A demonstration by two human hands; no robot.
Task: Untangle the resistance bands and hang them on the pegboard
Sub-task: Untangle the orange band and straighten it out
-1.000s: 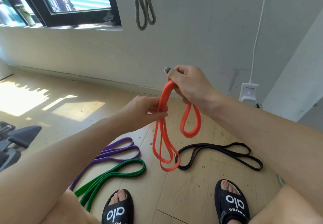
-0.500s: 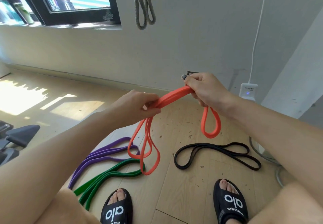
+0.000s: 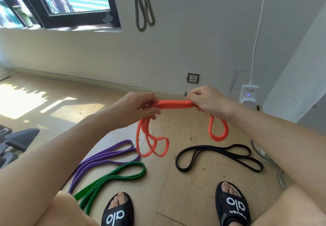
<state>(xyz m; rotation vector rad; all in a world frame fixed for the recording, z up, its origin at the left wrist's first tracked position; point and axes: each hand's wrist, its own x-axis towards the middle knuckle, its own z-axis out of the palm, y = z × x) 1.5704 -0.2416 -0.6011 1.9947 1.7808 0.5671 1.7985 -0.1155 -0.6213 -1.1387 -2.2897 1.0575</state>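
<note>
Both hands work one band at once: the left hand (image 3: 141, 108) curls its fingers and thumb round the orange band (image 3: 173, 103) at one end of a short level stretch, and the right hand (image 3: 205, 102) pinches the other end, so the doubled strands between them are drawn straight. Holding it this way looks meant to let the slack fall free on either side, where crossings can be read: below the left hand several orange loops hang and overlap, their lowest curves near the floor (image 3: 194, 181), while a single short loop hangs below the right hand. That left bundle appears to be where the tangle remains, though which strand passes over which cannot be told. On the floor, the purple band (image 3: 107, 155) and the green band (image 3: 112, 176) lie folded side by side to the near left, and the black band (image 3: 218, 157) lies in a loose flattened loop to the right, apart from the others. They seem set down separately so each can be taken in turn. High on the far wall, a grey band (image 3: 142, 7) hangs; what holds it is out of view, and no pegboard can be seen.
</note>
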